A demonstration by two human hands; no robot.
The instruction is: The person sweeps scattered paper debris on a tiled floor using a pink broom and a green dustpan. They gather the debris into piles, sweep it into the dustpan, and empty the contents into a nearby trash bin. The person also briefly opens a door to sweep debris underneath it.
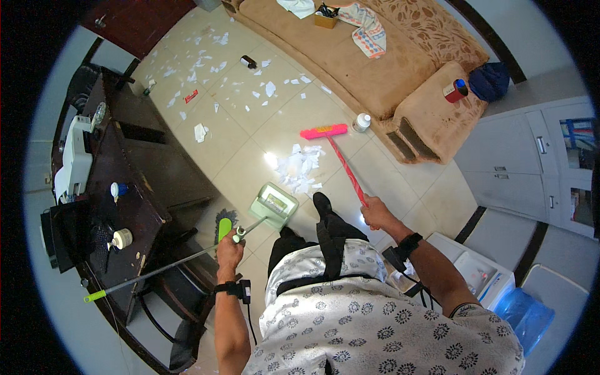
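Note:
My left hand (230, 253) is closed around the long grey pole of a light green dustpan (289, 217), whose pan rests on the floor in front of my feet. Right beside that hand shows a lime green brush head (225, 229) with dark bristles; how it joins the pole is unclear. My right hand (377, 214) grips the red handle of a pink broom (324, 131). The broom head lies on the tiles just beyond a heap of torn white paper (298, 167). This heap sits between the broom head and the pan.
Paper scraps (200, 62) litter the far floor, with a dark bottle (248, 62) among them. A white bottle (361, 122) stands by the brown sofa (350, 56). Left is a dark desk (140, 162) with a printer (76, 156); right, grey cabinets (506, 169) and a water dispenser (475, 269).

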